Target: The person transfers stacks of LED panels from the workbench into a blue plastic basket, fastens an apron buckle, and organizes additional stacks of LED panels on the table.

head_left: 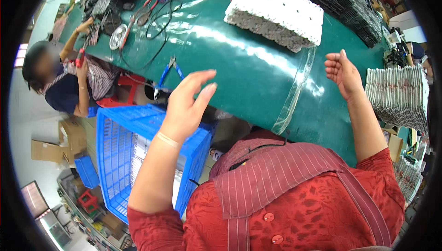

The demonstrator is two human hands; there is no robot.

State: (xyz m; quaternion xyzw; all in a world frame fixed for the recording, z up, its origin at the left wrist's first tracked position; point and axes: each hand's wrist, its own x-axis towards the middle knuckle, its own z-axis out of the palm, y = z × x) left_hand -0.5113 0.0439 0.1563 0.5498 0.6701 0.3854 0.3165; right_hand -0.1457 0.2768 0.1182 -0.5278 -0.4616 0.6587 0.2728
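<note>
Both of my hands are raised above the green table (239, 85). My left hand (188, 106) holds nothing, thumb and forefinger spread apart, close to a pair of blue-handled pliers (171, 70) on the table. Over on the right, my right hand (343, 75) is also bare, its fingers loosely curled and the thumb standing away from them. Beyond it rests a block of stacked white pieces (276, 9) with a rough grey side. A clear plastic strip (294, 96) runs from near that block to the table's front edge, between my hands.
A blue plastic crate (107, 159) with white pieces inside stands below my left arm. Dark stacked parts (340, 4) line the far right; pale stacks (397, 96) rise beyond my right forearm. At the left, a seated co-worker (69, 78) holds a red-handled tool near cables (159, 34).
</note>
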